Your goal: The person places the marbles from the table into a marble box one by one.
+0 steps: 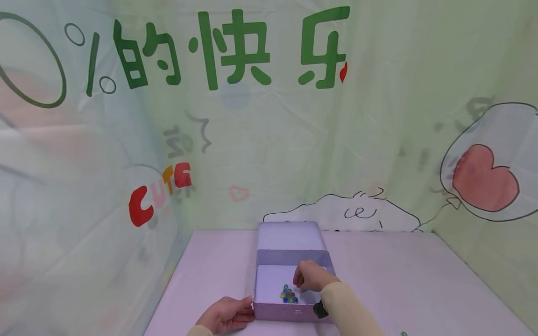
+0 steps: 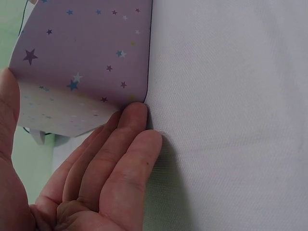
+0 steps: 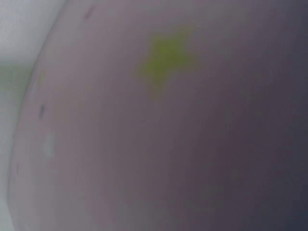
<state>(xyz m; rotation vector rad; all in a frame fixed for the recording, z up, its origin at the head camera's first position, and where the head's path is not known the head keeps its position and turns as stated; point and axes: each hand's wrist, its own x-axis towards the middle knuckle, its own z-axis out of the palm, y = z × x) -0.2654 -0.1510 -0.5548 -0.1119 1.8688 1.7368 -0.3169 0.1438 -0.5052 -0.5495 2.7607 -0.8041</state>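
Observation:
A lilac box (image 1: 294,312) with small printed stars stands on the table, its lid (image 1: 290,235) tipped back behind it. Inside, toward the front, lies a cluster of several coloured glass marbles (image 1: 288,295). My right hand (image 1: 313,276) is over the inside of the box, to the right of the marbles, fingers bent downward; I cannot tell if they hold a marble. At the front left corner, my left hand (image 1: 227,313) rests against the box. In the left wrist view, its nearly straight fingers (image 2: 127,159) lie at the lower corner and the thumb is at the upper edge.
A single greenish marble (image 1: 404,333) lies on the pale table (image 1: 391,275) at the bottom of the head view, right of the box. Printed cloth (image 1: 260,140) hangs behind and at both sides. The box's starred outer wall (image 3: 120,130) fills the blurred right wrist view.

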